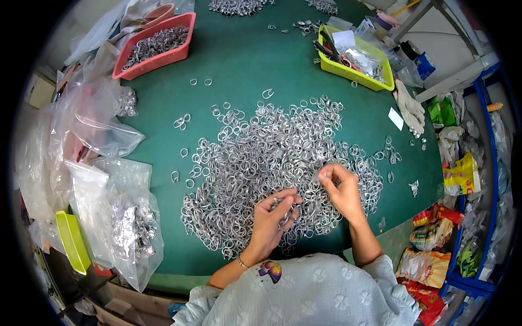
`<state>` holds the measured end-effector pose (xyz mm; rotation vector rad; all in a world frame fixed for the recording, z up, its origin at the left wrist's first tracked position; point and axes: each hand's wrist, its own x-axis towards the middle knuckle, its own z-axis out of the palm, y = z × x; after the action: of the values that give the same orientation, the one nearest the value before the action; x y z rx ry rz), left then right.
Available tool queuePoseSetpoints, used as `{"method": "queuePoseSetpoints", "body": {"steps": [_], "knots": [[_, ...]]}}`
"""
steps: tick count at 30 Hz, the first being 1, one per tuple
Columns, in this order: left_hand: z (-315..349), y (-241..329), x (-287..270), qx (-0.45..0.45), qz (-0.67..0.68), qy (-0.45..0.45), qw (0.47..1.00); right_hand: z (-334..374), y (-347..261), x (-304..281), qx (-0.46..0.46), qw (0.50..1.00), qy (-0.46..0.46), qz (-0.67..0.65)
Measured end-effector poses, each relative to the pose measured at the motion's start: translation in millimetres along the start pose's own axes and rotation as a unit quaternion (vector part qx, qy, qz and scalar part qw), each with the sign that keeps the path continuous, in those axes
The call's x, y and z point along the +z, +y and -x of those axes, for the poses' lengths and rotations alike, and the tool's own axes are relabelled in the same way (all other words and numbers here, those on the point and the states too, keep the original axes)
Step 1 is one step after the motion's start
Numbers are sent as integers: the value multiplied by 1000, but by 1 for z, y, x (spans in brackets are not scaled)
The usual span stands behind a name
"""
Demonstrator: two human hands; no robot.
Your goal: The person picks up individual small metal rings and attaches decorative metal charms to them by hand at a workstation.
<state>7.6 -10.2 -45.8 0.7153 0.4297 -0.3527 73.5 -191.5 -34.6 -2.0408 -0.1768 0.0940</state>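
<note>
A wide heap of silver metal rings (255, 146) is spread over the green table (163, 239) in front of me. Over the near side of the heap, my left hand (272, 214) curls its fingers around several of these rings. To its right, my right hand (340, 187) hangs above the heap with thumb and forefinger pinched together. Something small and shiny shows at those fingertips, likely a ring, but it is too small to make out. Single rings (185, 120) lie scattered around the heap's edges.
A red basket (187, 46) of small metal parts stands far left, a yellow-green basket (356, 81) with pliers (329, 46) far right. Clear plastic bags (98, 179) line the left edge. A white glove (408, 106) lies at the right edge, beside a blue shelf rack (492, 179) with colourful packets.
</note>
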Motion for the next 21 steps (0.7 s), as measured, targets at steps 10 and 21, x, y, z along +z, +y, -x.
{"method": "queuePoseSetpoints", "body": {"steps": [10,21], "knots": [[2,3,-4,-114,23,-86,989,-29,-17,-9,-128,984,10,122],[5,7,-5,-88,34,-158,983,-30,5,-13,-42,999,2,25]]}}
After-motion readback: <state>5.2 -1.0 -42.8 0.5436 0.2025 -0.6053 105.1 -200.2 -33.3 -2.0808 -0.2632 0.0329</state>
